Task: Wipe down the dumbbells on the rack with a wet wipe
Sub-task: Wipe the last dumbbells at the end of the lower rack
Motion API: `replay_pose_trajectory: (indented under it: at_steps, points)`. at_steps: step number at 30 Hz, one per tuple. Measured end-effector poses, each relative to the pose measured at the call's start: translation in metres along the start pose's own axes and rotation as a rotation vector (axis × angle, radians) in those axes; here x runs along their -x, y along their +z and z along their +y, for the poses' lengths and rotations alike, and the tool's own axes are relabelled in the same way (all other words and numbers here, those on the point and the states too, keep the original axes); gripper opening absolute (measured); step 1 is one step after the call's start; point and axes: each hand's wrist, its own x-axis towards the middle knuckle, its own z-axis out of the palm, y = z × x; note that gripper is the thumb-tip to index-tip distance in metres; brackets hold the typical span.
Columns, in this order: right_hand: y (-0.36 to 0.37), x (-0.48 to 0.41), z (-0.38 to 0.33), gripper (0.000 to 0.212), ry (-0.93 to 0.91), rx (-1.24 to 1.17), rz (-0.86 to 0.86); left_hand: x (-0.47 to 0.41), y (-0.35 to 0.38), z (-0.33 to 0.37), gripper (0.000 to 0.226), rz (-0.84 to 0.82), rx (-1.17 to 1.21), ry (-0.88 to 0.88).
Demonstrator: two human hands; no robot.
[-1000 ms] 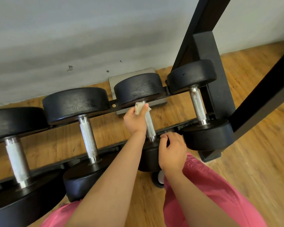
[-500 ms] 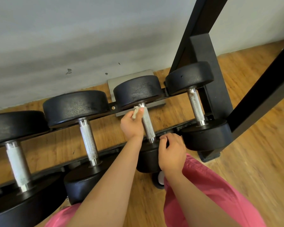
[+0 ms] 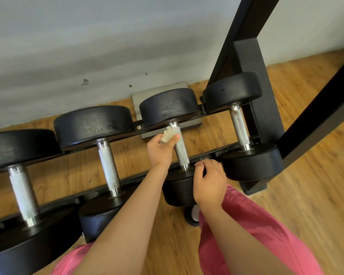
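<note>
While facing the black rack, finds the leftmost dumbbell cut off by the frame edge and the third dumbbell across both rails, long axis running from the near side toward the wall, far end leaning slightly left. Curls right hand fingers over its near head, partly hiding it. Pinches the wet wipe in left hand fingers against the handle's far end.

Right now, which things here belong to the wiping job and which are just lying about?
Job: wet wipe pinched in the left hand, on the handle of the third dumbbell; right hand gripping its near head; leftmost dumbbell; second dumbbell; rightmost dumbbell; rack.
Just there: grey floor plate; shoe toe; wooden floor; wall.
</note>
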Motion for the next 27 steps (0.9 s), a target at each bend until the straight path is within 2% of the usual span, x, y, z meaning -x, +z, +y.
replay_pose_trajectory:
  at_steps: [3,8,10,13,15,23,27]
  points:
    - [0.0,0.0,0.0,0.044,0.002,-0.001,-0.001,-0.001,0.001,-0.001,0.018,-0.033,-0.02,-0.016]
    - [0.001,0.0,0.001,0.043,-0.006,0.005,0.008,0.002,-0.003,0.0,0.018,0.069,0.012,0.006]
    - [0.001,0.0,0.002,0.042,-0.004,0.015,0.003,0.002,-0.001,0.003,0.014,0.028,0.029,-0.016]
    - [0.0,0.0,0.002,0.044,-0.005,0.017,-0.001,0.002,0.002,0.004,0.023,-0.048,0.024,-0.051]
    - [0.0,0.0,0.001,0.043,-0.001,0.029,-0.008,0.001,0.002,0.001,0.021,-0.056,0.012,-0.068]
    - [0.0,0.001,0.0,0.039,0.01,0.015,-0.016,0.01,-0.004,-0.005,0.012,0.026,0.021,-0.043]
    - [0.0,0.001,0.0,0.035,0.019,0.017,-0.018,0.018,-0.002,-0.005,0.038,0.042,-0.03,-0.015]
